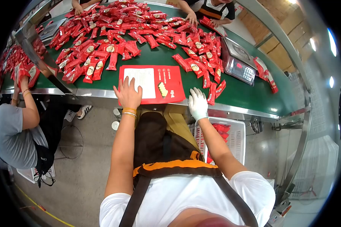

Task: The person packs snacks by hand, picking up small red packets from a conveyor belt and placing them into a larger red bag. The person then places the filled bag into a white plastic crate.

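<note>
A flat red packaging bag (173, 81) with a white panel lies on the green table at its front edge. My left hand (129, 94), bare and with fingers spread, rests on the bag's lower left part. Just right of the bag, my right hand (197, 103) wears a white glove and lies on the table edge, its fingers stretched out and holding nothing. Close by on the right are several small red packets (212, 93). Beyond the bag spreads a large heap of the same red packets (121, 26).
A digital scale (238, 68) stands at the right, with a few packets beside it. A white basket (236, 140) of red packets sits below the table. Across the table a person's hand (192, 18) touches the heap. Another person (17, 128) works at the left.
</note>
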A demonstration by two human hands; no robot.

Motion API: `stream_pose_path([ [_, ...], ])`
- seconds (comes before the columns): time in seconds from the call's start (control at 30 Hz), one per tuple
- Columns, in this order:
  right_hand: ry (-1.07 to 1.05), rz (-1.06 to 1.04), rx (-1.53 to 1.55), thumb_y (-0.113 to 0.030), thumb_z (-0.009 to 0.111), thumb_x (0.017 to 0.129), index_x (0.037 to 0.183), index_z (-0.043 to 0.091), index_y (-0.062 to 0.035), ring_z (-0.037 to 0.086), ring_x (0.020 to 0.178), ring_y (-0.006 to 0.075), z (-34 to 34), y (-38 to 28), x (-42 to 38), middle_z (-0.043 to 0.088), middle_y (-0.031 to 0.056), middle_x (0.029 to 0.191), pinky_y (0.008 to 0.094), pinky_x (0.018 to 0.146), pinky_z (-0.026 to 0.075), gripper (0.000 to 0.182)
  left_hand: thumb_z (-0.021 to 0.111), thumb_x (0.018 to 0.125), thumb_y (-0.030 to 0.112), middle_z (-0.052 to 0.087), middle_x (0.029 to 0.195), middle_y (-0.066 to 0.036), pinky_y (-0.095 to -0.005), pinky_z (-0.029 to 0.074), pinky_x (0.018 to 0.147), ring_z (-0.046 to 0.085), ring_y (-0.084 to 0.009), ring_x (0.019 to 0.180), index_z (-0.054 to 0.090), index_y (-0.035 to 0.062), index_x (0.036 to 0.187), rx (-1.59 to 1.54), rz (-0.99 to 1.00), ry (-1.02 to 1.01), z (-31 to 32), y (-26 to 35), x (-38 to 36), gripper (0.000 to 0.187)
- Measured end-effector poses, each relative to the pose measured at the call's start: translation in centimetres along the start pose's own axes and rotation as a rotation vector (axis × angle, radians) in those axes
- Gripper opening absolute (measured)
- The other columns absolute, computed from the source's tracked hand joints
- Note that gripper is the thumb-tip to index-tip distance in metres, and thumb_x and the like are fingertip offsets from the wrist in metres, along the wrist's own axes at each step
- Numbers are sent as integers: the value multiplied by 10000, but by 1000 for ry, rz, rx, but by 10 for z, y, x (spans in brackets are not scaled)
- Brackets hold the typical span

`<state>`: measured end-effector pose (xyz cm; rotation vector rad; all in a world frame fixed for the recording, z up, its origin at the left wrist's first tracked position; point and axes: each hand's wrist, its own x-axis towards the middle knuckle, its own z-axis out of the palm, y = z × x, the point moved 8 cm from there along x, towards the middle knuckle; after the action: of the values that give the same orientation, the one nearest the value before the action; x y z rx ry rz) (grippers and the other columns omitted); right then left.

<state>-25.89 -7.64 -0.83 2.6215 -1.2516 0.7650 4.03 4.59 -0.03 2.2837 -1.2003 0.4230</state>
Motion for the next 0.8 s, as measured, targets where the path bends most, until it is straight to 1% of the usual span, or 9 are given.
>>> stream_pose_path([
  [0.1, 35, -22, 22, -251, 548, 922, 1239, 572, -81, 497, 1249, 318, -1, 1, -1, 565, 136, 1301, 485, 1082, 355, 360, 579, 819, 353, 539, 1368, -89, -616, 239, 1094, 425, -329, 1322, 644, 133, 1227, 5, 12, 18, 3, 0, 0, 468],
  [0.17, 25, -8, 24, -254, 550, 921, 1232, 574, -79, 504, 1241, 323, -1, 1, 0, 569, 139, 1296, 485, 1074, 364, 358, 586, 823, 336, 539, 1369, -64, -632, 284, 1061, 452, -312, 1304, 648, 170, 1225, 42, 20, 28, 4, 0, 0, 439],
  [0.23, 32, -18, 26, -255, 552, 919, 1225, 577, -77, 509, 1233, 326, 0, 1, 0, 573, 140, 1289, 485, 1070, 371, 354, 573, 835, 366, 531, 1384, -88, -635, 245, 1081, 417, -338, 1335, 628, 150, 1257, 27, 18, -21, 7, -1, 1, 477],
  [0.43, 53, 31, 93, -256, 570, 908, 1190, 610, -84, 518, 1225, 314, -4, 2, -2, 588, 122, 1279, 456, 1075, 374, 332, 582, 848, 422, 475, 1440, -91, -656, 216, 1092, 357, -339, 1380, 573, 162, 1327, 53, 15, -146, 17, -3, 2, 545],
  [0.57, 66, 156, 238, -317, 550, 923, 1149, 661, -105, 550, 1168, 318, -5, 11, 9, 633, 104, 1216, 438, 1031, 400, 329, 585, 854, 449, 433, 1479, -85, -684, 193, 1090, 322, -345, 1406, 542, 192, 1358, 72, 17, -211, 14, -1, 5, 567],
  [0.63, -107, 299, 445, -364, 561, 909, 1157, 660, -100, 575, 1098, 324, -1, 10, 22, 658, 92, 1159, 418, 977, 427, 376, 592, 847, 468, 435, 1476, -97, -722, 182, 1067, 315, -369, 1407, 521, 190, 1378, 231, 1, -318, 8, 7, 6, 604],
  [0.7, -197, 324, 457, -422, 649, 830, 1267, 579, -90, 596, 1034, 325, 11, -7, 35, 667, 109, 1112, 415, 930, 449, 553, 612, 842, 441, 434, 1472, -111, -747, 187, 1044, 314, -386, 1403, 504, 198, 1391, 313, 14, -335, 1, 21, 9, 610],
  [0.77, -172, 203, 410, -390, 685, 801, 1316, 528, -74, 606, 1033, 343, 15, -32, 45, 652, 149, 1136, 442, 926, 456, 624, 653, 822, 370, 453, 1444, -144, -752, 176, 1049, 323, -406, 1391, 539, 165, 1361, 175, 209, -171, -10, 62, 8, 588],
  [0.8, -168, 195, 364, -387, 692, 797, 1334, 499, -80, 612, 1009, 344, 23, -41, 46, 652, 153, 1096, 451, 889, 464, 648, 648, 833, 309, 471, 1419, -147, -739, 197, 1051, 355, -402, 1370, 548, 157, 1346, 62, 271, -167, -11, 82, 3, 544],
])
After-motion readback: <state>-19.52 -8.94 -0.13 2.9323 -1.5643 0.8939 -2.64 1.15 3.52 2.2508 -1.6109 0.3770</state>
